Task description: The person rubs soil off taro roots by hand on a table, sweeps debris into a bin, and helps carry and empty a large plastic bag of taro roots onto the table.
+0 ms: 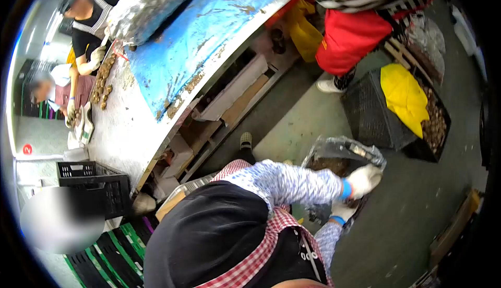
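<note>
Clear plastic is what I'm staring at on my end: one floppy bag (342, 143) with a dark brown mass inside, down on the grey-green floor (402, 236), well off the bench's near long edge. The bench (117, 128) is a pale top running diagonally, with a dirt-smeared blue sheet (182, 42) over a good stretch of it, right up to that long edge. Under it there's a cluttered shelf (224, 108) of boards and boxes, and a round red sign (27, 149) sits beyond its left end.

Okay, headcount. Two hands on my rig, both in white gloves with blue cuffs. My left hand (364, 181) is at the bag's outer rim; my right hand (342, 212) is just beside it, lower down by the crumpled side. Fingers on both? Mostly hidden, so honestly I can't tell if they're gripping or loose.

Three co-workers I can make out: one person in a red apron (352, 40) by the bench's upper end, two more past its far-left edge, near a strip of brown lumps (104, 74) I can't count. Three black crates by my tally: one (112, 194) at the bench's lower-left corner, and two (368, 113) together on the floor past my bag, with one yellow cloth (403, 95) draped over them. One of that pair is full of small brown bits, also uncountable.
</note>
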Demonstrator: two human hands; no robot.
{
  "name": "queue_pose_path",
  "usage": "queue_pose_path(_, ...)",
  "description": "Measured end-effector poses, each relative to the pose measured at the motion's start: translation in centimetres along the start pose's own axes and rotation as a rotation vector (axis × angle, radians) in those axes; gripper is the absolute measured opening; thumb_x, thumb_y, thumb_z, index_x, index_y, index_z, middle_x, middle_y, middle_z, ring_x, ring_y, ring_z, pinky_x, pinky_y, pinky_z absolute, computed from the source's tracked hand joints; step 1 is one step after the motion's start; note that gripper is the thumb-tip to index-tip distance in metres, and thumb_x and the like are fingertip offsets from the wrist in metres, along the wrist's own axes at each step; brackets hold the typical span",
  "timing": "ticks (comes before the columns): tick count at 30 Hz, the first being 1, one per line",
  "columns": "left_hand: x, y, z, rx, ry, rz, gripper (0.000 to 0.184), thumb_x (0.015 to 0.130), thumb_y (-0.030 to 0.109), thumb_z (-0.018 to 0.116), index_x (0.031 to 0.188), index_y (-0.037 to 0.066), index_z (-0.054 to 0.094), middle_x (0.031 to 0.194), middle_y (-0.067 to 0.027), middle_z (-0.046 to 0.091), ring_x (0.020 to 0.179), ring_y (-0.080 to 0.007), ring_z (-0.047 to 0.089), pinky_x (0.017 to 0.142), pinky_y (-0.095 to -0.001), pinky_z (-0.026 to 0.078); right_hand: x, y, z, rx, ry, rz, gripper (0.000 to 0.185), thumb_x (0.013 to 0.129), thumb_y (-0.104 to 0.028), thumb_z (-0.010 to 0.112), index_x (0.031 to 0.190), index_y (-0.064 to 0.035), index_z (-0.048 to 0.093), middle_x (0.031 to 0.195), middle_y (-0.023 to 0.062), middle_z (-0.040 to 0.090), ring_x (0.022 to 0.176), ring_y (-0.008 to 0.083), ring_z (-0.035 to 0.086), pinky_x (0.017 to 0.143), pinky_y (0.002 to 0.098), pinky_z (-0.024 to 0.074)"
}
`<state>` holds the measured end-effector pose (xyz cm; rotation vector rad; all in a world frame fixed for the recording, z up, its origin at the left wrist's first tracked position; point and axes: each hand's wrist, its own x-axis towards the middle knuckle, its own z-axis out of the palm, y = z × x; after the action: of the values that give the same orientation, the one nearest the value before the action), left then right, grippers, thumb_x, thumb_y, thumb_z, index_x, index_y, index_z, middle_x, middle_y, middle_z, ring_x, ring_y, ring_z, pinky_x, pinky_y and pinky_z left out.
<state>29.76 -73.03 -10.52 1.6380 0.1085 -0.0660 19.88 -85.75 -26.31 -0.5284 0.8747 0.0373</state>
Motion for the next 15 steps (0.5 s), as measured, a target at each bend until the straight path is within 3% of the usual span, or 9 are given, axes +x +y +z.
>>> queue_pose_path(1,-0.7,-3.9,2.2,0.157,0.069,0.37,0.034,0.086,0.024,0.058,0.112,0.003,0.063,0.106,-0.0204,0.062,0.101,-0.0366,0.058,0.092,-0.0449,0.046,1.8,-0.3,-3.2,-0.002,-0.214,0.02,0.052,0.097,-0.039,0.039,0.139,-0.0081,0.041,0.152,0.0094,0.03,0.136,0.0275,0.033,0.112,0.0441,0.0272)
queue_pose_path(2,-2.8,-4.8,2.3,0.358,0.014,0.329,0.033,0.084,0.027,0.059,0.109,0.006,0.064,0.106,-0.0178,0.061,0.105,-0.034,0.056,0.091,-0.0474,0.044,-4.4,-0.4,4.7,-0.063,-0.033,0.023,0.06,0.098,-0.046,0.035,0.145,-0.0089,0.032,0.151,0.0098,0.031,0.136,0.0295,0.033,0.114,0.0444,0.023)
queue_pose_path(3,-3.9,-6.8,1.3,0.488,-0.196,0.28,0.032,0.084,0.028,0.057,0.11,0.011,0.064,0.114,-0.0119,0.06,0.113,-0.0318,0.053,0.093,-0.0475,0.044,-0.2,-1.1,1.2,0.197,-0.907,0.17,0.063,0.098,-0.05,0.032,0.146,-0.0083,0.03,0.15,0.0109,0.034,0.135,0.0293,0.034,0.114,0.0441,0.0235)
queue_pose_path(5,-5.2,-9.2,-0.6,0.859,-0.409,0.217,0.031,0.089,0.031,0.049,0.112,0.018,0.064,0.128,-0.0047,0.054,0.12,-0.0301,0.05,0.095,-0.0479,0.044,-6.0,-1.5,7.2,0.039,-0.386,-0.003,0.061,0.099,-0.05,0.031,0.144,-0.008,0.035,0.149,0.0132,0.036,0.135,0.0292,0.034,0.114,0.0454,0.0238)
queue_pose_path(7,-3.2,-12.2,0.0,0.849,-0.669,-0.265,0.039,0.095,0.033,0.042,0.126,0.015,0.055,0.136,-0.0137,0.049,0.124,-0.0348,0.045,0.097,-0.0487,0.042,-14.3,-2.5,16.3,0.06,0.076,-0.088,0.063,0.099,-0.052,0.031,0.145,-0.0084,0.034,0.149,0.0162,0.033,0.136,0.0285,0.033,0.114,0.0453,0.0238)
queue_pose_path(9,-2.1,-13.7,1.2,0.096,-0.432,-0.932,0.052,0.098,0.043,0.036,0.136,0.01,0.046,0.144,-0.0166,0.043,0.133,-0.0344,0.038,0.101,-0.0456,0.04,-9.9,-1.3,8.8,-0.769,-0.312,-0.871,0.071,0.097,-0.057,0.032,0.149,-0.0088,0.027,0.153,0.0157,0.027,0.138,0.0283,0.031,0.115,0.0432,0.0227)
queue_pose_path(12,-3.3,-6.7,3.2,-0.237,-0.349,-0.945,0.062,0.097,0.049,0.036,0.141,0.006,0.038,0.147,-0.0145,0.039,0.136,-0.0296,0.034,0.108,-0.042,0.03,-4.1,2.7,-0.5,-0.814,-0.078,-0.498,0.079,0.095,-0.062,0.032,0.151,-0.0073,0.021,0.154,0.0139,0.025,0.139,0.0275,0.029,0.115,0.0413,0.0224)
queue_pose_path(14,-3.9,-1.6,3.0,-0.198,-0.444,-0.822,0.069,0.097,0.054,0.037,0.145,0.004,0.033,0.149,-0.0131,0.037,0.138,-0.0265,0.032,0.112,-0.0395,0.024,-8.7,1.9,8.0,-0.799,0.001,-0.149,0.08,0.092,-0.062,0.036,0.15,-0.0082,0.022,0.154,0.0125,0.027,0.138,0.0271,0.031,0.115,0.0408,0.021)
queue_pose_path(15,-3.7,0.4,2.5,-0.11,-0.482,-0.704,0.072,0.097,0.056,0.037,0.146,0.003,0.03,0.15,-0.0123,0.036,0.139,-0.0249,0.03,0.114,-0.0383,0.021,-7.2,1.7,5.6,-1.098,-0.065,-0.215,0.078,0.093,-0.058,0.039,0.15,-0.0073,0.023,0.153,0.0129,0.029,0.137,0.0273,0.033,0.116,0.0402,0.0206)
